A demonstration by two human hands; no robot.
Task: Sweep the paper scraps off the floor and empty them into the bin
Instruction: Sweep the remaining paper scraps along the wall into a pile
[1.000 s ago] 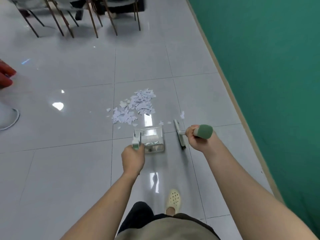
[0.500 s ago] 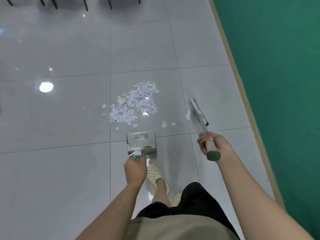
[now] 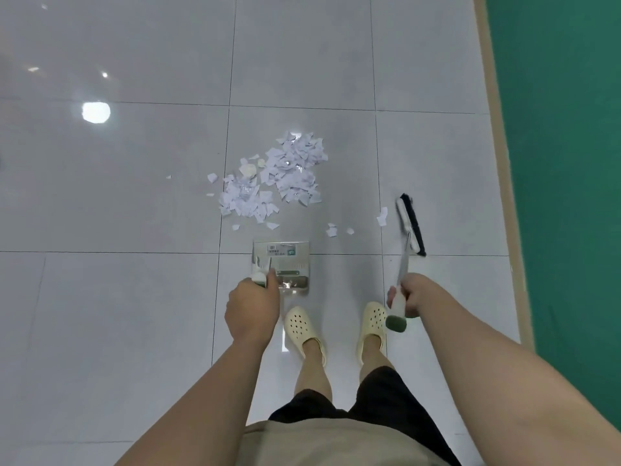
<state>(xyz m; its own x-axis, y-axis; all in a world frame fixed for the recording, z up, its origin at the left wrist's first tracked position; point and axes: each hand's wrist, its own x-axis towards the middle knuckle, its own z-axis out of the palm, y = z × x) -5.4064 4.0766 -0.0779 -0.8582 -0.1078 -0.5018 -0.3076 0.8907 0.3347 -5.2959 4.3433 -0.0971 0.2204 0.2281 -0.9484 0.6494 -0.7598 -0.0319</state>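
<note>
A heap of white paper scraps [image 3: 279, 178] lies on the grey tiled floor, with a few loose bits [image 3: 339, 229] to its lower right. My left hand [image 3: 252, 307] grips the handle of a shiny metal dustpan [image 3: 281, 265] that sits just below the heap, mouth toward it. My right hand [image 3: 408, 295] holds the white and green handle of a broom [image 3: 410, 224], whose black-bristled head rests on the floor right of the scraps. No bin is in sight.
A green wall [image 3: 564, 163] with a tan skirting strip [image 3: 497, 163] runs along the right side. My two feet in cream clogs [image 3: 302, 326] stand just behind the dustpan. Glossy tiles stretch to the left and far side.
The view has tilted down and chairs at the far side have left the frame. The broom head swung out to the right of the scraps. Both feet now stand side by side behind the dustpan.
</note>
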